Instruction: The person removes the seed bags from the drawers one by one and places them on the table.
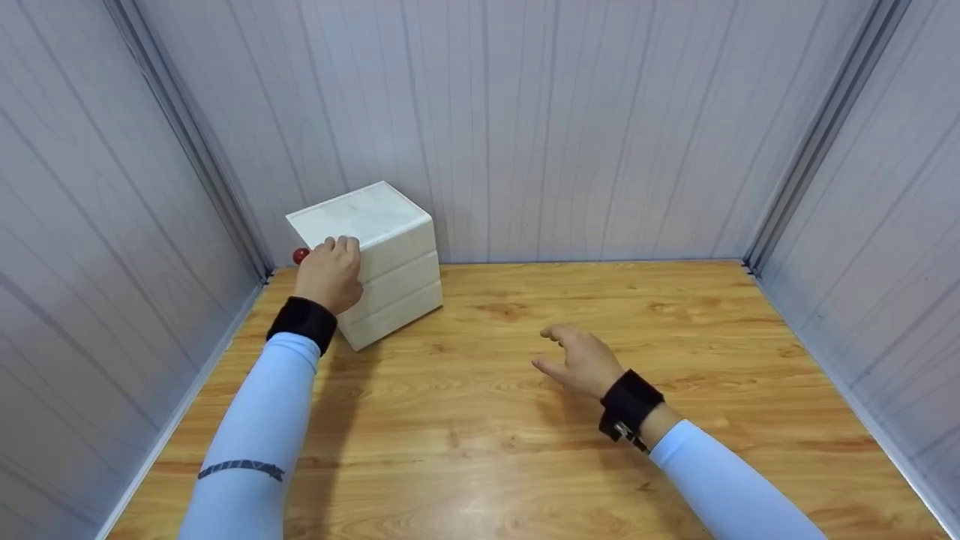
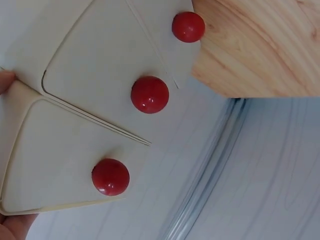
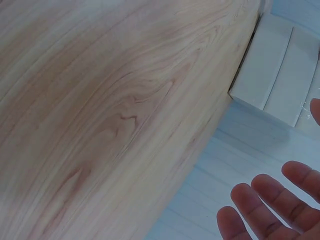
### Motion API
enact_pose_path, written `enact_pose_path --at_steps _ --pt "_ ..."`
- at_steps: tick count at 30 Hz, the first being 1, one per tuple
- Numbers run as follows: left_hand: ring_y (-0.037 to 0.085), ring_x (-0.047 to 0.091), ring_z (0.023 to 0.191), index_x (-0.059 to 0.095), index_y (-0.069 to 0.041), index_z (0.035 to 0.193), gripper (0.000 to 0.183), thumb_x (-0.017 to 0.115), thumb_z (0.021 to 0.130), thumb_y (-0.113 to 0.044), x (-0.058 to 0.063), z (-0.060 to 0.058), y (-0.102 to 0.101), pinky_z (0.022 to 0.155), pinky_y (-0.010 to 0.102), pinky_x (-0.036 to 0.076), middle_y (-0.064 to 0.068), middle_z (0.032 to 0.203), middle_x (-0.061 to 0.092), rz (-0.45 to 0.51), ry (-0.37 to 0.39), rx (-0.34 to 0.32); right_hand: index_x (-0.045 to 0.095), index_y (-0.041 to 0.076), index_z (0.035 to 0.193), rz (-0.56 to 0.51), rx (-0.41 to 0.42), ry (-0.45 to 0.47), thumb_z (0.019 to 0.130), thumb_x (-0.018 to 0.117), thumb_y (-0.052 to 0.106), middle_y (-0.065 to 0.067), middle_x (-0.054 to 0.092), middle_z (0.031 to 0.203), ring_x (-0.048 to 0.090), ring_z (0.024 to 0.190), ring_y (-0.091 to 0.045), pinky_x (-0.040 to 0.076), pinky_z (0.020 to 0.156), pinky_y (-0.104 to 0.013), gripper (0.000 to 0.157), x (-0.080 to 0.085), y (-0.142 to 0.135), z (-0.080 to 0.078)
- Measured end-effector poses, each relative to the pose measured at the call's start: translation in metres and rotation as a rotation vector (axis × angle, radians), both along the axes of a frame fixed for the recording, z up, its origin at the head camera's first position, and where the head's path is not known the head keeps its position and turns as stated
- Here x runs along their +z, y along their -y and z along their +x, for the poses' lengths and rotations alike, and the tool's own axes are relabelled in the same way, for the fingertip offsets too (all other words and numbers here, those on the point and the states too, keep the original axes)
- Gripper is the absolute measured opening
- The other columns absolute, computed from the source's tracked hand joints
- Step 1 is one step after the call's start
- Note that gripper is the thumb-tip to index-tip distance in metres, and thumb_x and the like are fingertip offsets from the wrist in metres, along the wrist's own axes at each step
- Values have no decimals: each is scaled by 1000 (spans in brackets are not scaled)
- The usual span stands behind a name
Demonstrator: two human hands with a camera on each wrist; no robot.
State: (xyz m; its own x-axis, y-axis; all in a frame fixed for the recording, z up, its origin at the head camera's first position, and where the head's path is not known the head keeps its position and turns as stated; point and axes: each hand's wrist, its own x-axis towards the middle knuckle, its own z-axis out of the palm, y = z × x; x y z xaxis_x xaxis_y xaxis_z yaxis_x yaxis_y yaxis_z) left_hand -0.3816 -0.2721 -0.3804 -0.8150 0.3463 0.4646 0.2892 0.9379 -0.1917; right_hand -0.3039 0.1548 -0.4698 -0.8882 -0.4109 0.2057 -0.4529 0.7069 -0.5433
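A small white chest of drawers (image 1: 397,270) stands at the back left of the table, turned at an angle. Three red round knobs show on its front in the left wrist view, including the top drawer's knob (image 2: 110,177). My left hand (image 1: 330,274) holds the chest's upper near corner, its fingers over the top edge. In the left wrist view, a fingertip (image 2: 6,81) lies at the seam below the top tier. Away to the right, my right hand (image 1: 581,360) hovers over the table with fingers apart and nothing in it.
The wood-grain table (image 1: 480,420) meets a pale panelled back wall (image 1: 517,135) close behind the chest. Side walls rise at the left (image 1: 90,225) and right (image 1: 877,262). Black bands circle both wrists.
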Motion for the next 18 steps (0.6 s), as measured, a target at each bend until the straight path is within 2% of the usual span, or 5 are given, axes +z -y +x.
enact_pose_path --at_steps 8,13,18 --pt "46 70 85 59 7 95 19 71 88 -5 4 6 -16 70 56 62 26 88 71 93 -51 55 61 -3 147 28 6 12 105 74 31 -24 66 145 67 128 -43 57 107 -58 55 5 8 0" --pt "42 72 76 60 6 93 21 74 93 -10 7 10 -40 61 55 62 24 84 73 130 -80 99 61 -3 147 30 15 15 105 74 30 -24 66 144 66 129 -43 57 107 -58 55 8 12 -3" --pt "37 72 63 67 7 93 18 75 92 -10 6 19 -71 53 51 60 21 75 73 156 -169 72 62 -3 146 33 18 0 104 75 31 -24 67 143 67 129 -43 57 107 -58 55 11 18 -6"
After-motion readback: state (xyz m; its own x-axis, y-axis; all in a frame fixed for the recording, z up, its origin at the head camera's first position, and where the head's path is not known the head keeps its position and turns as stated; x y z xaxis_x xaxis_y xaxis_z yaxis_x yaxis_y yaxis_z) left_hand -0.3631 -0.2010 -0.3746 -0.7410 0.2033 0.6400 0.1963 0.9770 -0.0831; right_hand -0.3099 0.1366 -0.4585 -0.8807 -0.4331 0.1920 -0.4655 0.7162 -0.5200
